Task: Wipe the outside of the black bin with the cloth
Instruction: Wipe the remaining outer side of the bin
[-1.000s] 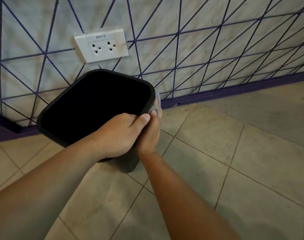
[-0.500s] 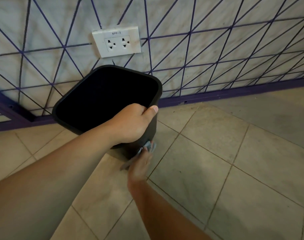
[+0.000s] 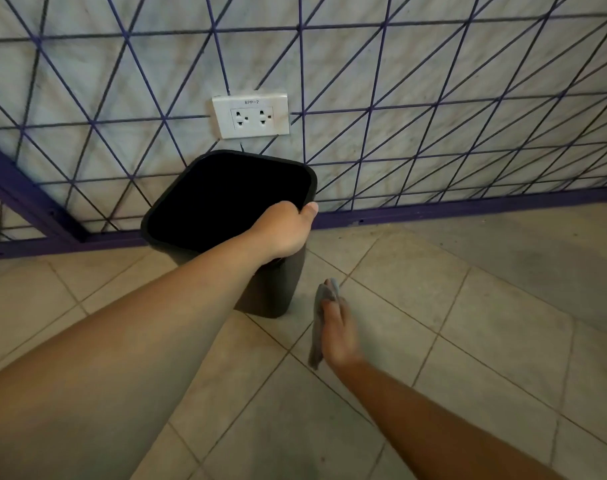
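Left forearm: enters from the lower left of the frame and reaches up toward the centre.
Right forearm: enters from the lower right, angled up toward the middle.
Right hand [image 3: 338, 336]: just below centre, blurred, fingers closed around a grey cloth [image 3: 321, 327]. The cloth hangs along the hand's left side and pokes out past the fingertips. Hand and cloth are apart from the bin, just to the right of its base.
Floor [image 3: 468, 341]: pale beige tiles with dark grout lines, filling the lower half.
Black bin [image 3: 274, 289]: centre of the frame, square with rounded corners, standing on the tiles close to the wall, tilted slightly. Its inside is dark.
Left hand [image 3: 283, 232]: grips the bin's near right rim, fingers curled inside, thumb on the outside at the corner.
Wall [image 3: 433, 81]: upper half, pale marbled surface crossed by thin purple lines forming triangles, with a purple strip along its foot.
Socket [image 3: 250, 116]: white double outlet on the wall, directly above the bin, with a small printed label.
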Available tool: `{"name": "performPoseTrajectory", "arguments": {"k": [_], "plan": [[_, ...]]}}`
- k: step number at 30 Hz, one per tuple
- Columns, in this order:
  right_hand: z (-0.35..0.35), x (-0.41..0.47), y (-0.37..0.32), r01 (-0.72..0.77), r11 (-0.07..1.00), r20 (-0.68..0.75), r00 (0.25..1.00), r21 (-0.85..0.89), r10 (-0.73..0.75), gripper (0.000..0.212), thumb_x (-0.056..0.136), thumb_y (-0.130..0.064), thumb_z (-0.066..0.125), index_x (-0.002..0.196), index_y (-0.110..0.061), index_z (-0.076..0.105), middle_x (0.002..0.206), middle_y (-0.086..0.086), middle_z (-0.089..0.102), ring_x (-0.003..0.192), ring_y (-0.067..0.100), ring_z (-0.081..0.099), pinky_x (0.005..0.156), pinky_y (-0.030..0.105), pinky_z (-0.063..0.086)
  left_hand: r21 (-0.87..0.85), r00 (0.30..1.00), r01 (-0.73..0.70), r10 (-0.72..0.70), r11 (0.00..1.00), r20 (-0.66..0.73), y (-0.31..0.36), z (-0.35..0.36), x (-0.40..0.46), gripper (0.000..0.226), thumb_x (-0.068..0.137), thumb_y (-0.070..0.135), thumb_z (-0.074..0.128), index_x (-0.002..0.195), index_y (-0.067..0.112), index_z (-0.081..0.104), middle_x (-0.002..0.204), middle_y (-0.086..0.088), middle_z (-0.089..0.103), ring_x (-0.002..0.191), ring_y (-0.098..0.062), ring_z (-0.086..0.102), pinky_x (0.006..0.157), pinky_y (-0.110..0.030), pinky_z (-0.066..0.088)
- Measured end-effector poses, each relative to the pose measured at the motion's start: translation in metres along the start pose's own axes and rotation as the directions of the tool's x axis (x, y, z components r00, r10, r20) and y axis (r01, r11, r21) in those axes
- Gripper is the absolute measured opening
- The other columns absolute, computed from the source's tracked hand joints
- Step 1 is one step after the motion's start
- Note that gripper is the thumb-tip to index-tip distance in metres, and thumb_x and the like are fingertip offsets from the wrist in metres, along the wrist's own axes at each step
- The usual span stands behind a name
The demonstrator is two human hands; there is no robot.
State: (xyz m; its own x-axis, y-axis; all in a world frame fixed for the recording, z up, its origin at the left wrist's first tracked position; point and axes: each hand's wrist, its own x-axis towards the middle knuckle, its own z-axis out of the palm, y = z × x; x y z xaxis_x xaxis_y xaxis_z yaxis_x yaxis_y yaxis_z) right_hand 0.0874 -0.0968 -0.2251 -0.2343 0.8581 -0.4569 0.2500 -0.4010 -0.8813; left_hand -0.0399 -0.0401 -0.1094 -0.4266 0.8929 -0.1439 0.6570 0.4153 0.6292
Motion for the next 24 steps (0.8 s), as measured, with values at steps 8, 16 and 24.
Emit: {"name": "performPoseTrajectory", "arguments": {"k": [8,16,24], "plan": [[-0.030,0.022,-0.031,0.071,0.997,0.068,0.995,0.020,-0.072,0.047,0.114,-0.023,0.028,0.161,-0.021,0.030,0.133,0.005,0.053,0.120,0.027,0.056,0.101,0.041,0.051,-0.021,0.999,0.047,-0.047,0.999,-0.023,0.016,0.005,0.015,0.051,0.105,0.043,0.034,0.090,0.004,0.062,0.062,-0.002,0.045,0.057,-0.016,0.048,0.053,-0.029,0.037],[0.034,0.069,0.004,0.001,0.991,-0.128,0.992,0.131,0.016,0.038,0.108,-0.004,0.043,0.145,-0.012,0.042,0.143,0.011,0.050,0.118,0.017,0.057,0.098,0.020,0.051,0.117,0.995,-0.079,0.072,0.990,0.064,0.010,-0.007,-0.008,0.038,0.098,0.022,0.052,0.063,0.018,0.040,0.060,0.002,0.034,0.054,-0.014,0.041,0.050,-0.028,0.029],[0.058,0.104,0.024,-0.032,0.973,-0.200,0.977,0.229,0.080,0.044,0.109,-0.016,0.043,0.151,-0.023,0.053,0.146,0.003,0.057,0.136,0.022,0.055,0.119,0.047,0.045,0.010,0.989,-0.104,0.102,0.995,0.111,0.000,-0.002,-0.005,0.030,0.094,0.022,0.058,0.068,0.013,0.045,0.061,-0.007,0.034,0.051,-0.021,0.040,0.055,-0.033,0.035]]}}
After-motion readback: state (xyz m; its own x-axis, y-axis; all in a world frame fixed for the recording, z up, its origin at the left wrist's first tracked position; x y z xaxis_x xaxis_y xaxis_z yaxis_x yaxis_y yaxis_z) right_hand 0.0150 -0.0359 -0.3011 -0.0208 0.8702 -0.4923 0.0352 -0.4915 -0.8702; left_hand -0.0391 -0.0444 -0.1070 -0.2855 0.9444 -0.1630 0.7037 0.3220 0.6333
